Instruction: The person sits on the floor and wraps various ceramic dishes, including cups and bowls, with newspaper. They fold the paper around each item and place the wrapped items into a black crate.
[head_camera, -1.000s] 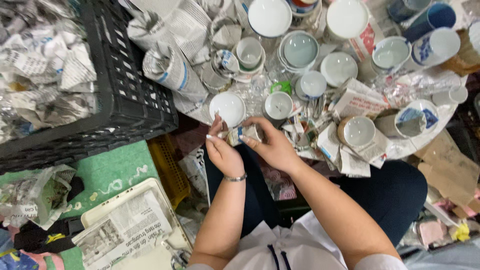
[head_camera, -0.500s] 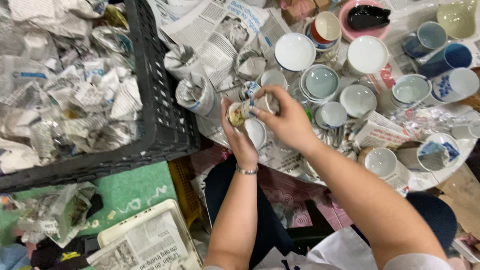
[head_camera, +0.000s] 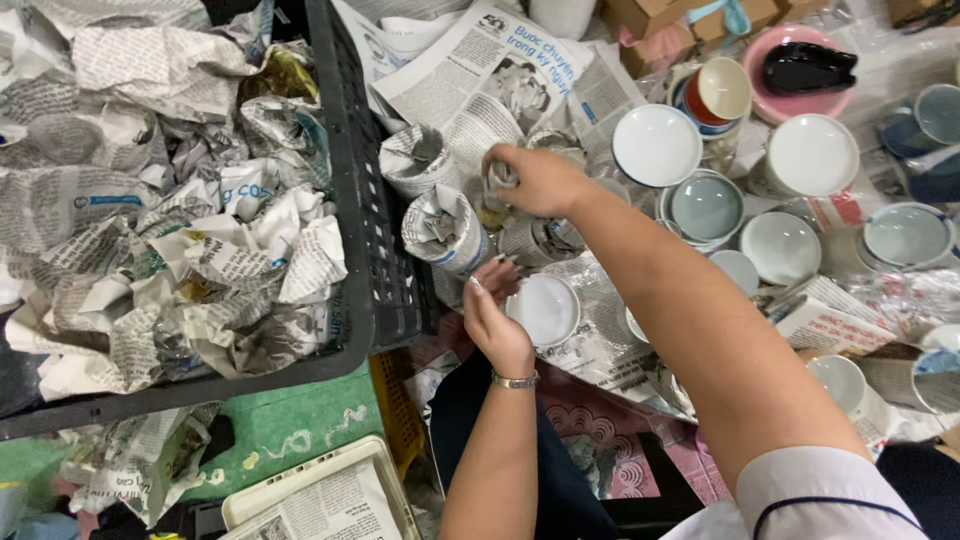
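My right hand (head_camera: 540, 182) reaches forward over the table, fingers closed on a small newspaper-wrapped piece (head_camera: 497, 180), set among other wrapped bundles (head_camera: 445, 230). My left hand (head_camera: 497, 320) hovers lower with a metal watch on its wrist. Its fingers touch the rim of a small white bowl (head_camera: 545, 308) lying on newspaper at the table's near edge.
A black plastic crate (head_camera: 365, 230) full of crumpled newspaper stands at the left. Many white, pale blue and patterned cups and bowls (head_camera: 705, 205) crowd the table on the right. An open newspaper (head_camera: 480, 80) lies behind. A tray with newspaper (head_camera: 320, 500) sits on the green floor.
My right hand carried the wrapped piece from in front of me up and left to the row of wrapped bundles. My left hand let go of it and dropped to the white bowl.
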